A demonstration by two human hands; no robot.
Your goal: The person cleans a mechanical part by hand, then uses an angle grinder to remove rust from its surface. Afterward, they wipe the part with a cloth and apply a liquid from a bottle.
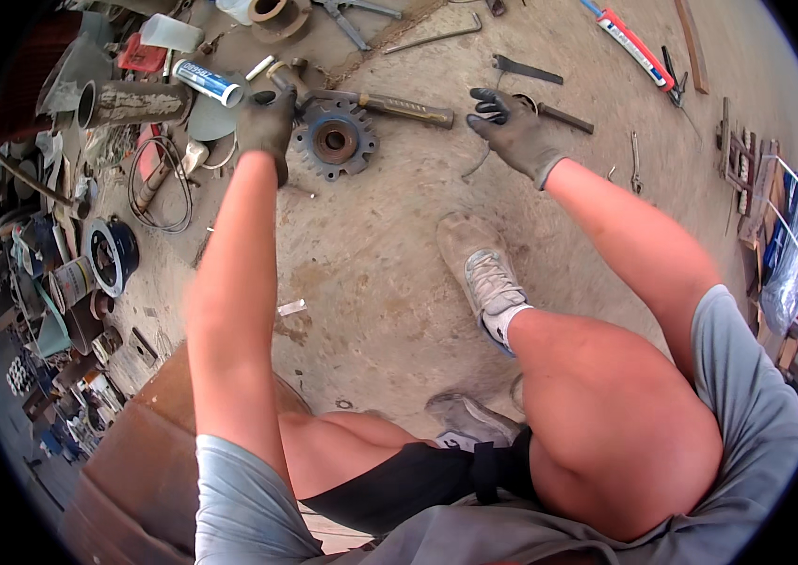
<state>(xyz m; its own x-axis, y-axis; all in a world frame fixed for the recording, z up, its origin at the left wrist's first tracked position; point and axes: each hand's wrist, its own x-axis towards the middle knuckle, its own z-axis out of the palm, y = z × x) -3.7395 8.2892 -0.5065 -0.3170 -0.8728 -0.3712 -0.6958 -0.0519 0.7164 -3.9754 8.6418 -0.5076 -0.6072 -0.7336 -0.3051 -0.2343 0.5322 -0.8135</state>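
Observation:
My left hand [265, 129], in a dark grey work glove, is closed beside a toothed metal sprocket [354, 144] lying flat on the floor. Its fingers curl close to the head end of a hammer, and whatever lies within them is hidden. The hammer's handle [405, 108] stretches to the right, just beyond the sprocket. To the right, my gloved right hand [515, 137] is open, with thumb and fingers apart. Right behind it lies a tool with a dark bar-like handle [566, 118], its other end partly covered by the hand.
A blue-and-white cartridge [208, 83], a rusty pipe [133, 104] and a coiled cable [161, 184] crowd the left. Farther off lie a bent rod [434, 35], a flat dark blade [528, 70] and a red caulking gun [637, 50]. A wrench [636, 162] rests rightward. My shoe [482, 268] stands nearer.

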